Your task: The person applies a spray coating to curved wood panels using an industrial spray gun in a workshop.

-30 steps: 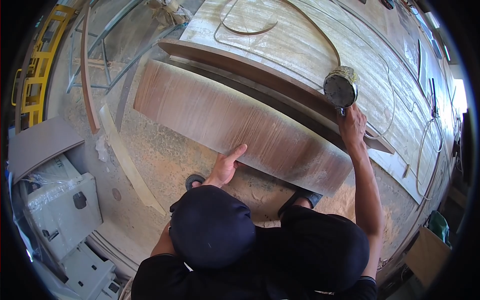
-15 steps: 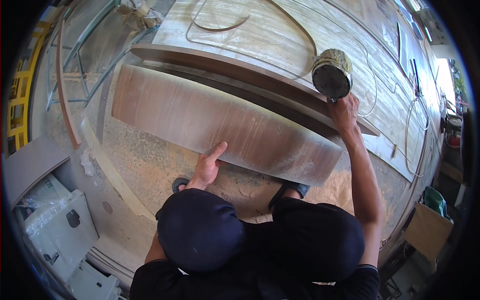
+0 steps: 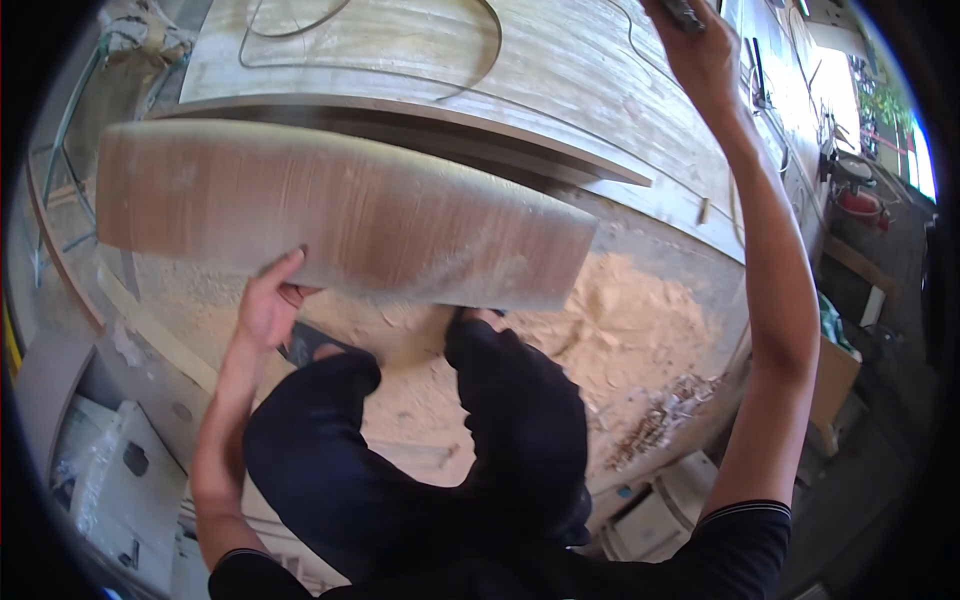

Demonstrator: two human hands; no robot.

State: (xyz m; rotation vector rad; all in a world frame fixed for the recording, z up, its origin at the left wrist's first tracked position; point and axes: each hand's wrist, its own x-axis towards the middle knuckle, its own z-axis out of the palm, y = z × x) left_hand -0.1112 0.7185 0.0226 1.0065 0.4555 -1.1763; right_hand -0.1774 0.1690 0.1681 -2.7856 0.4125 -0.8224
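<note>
A long, curved wooden panel (image 3: 330, 205), reddish brown with a hazy, streaked face and a pale far edge, lies across the space before my knees. My left hand (image 3: 270, 305) grips its near edge left of the middle, thumb on top and fingers partly hidden beneath. Far to the right, over the large pale worktable (image 3: 570, 90), my right hand (image 3: 705, 60) is raised and closed around a dark grey part (image 3: 685, 14) of something cut off by the picture's upper edge. Behind the panel runs a long brown board (image 3: 480, 128), along the table's near side.
Thin curled strips (image 3: 500, 35) lie on the worktable. Sawdust (image 3: 630, 310) and wood shavings (image 3: 665, 415) cover the floor by my feet. At left are a metal frame (image 3: 62, 165), a long brown strip (image 3: 65, 255) and a grey case (image 3: 130, 500). A red bucket (image 3: 860, 205) stands far right.
My right hand has moved up and away, and the crusted, can-like round thing it held has left view except perhaps for a dark part. The view has shifted; my left hand stays on the panel.
</note>
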